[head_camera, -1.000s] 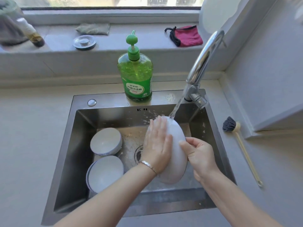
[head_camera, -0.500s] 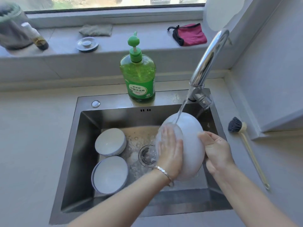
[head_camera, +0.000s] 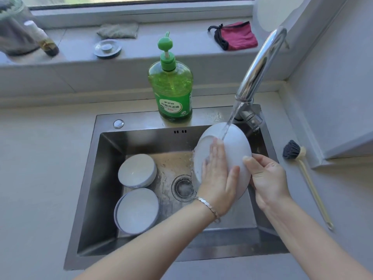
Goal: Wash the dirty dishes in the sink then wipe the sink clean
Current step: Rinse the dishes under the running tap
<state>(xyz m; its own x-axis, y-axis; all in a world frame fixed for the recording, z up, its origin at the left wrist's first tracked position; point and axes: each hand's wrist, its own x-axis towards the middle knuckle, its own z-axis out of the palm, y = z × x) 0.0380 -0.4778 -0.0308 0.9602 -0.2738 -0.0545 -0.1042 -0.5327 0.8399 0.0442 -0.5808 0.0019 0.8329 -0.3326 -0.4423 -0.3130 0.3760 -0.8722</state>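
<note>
Bowl (head_camera: 235,147) on edge under running tap (head_camera: 260,63)
Right hand (head_camera: 266,178) grips its right rim; left hand (head_camera: 219,176) presses flat, fingers straight, across it.

1. The left forearm (head_camera: 153,239) and the right forearm (head_camera: 314,237) were bare all the way to the picture's lower edge.
2. The left wrist wore a thin silvery bracelet (head_camera: 209,208) of small, glinting, faceted segments, just behind the left grip (head_camera: 219,178).
3. The right grip (head_camera: 266,178) was bare too, and its thumbnail looked short and plain.
</note>
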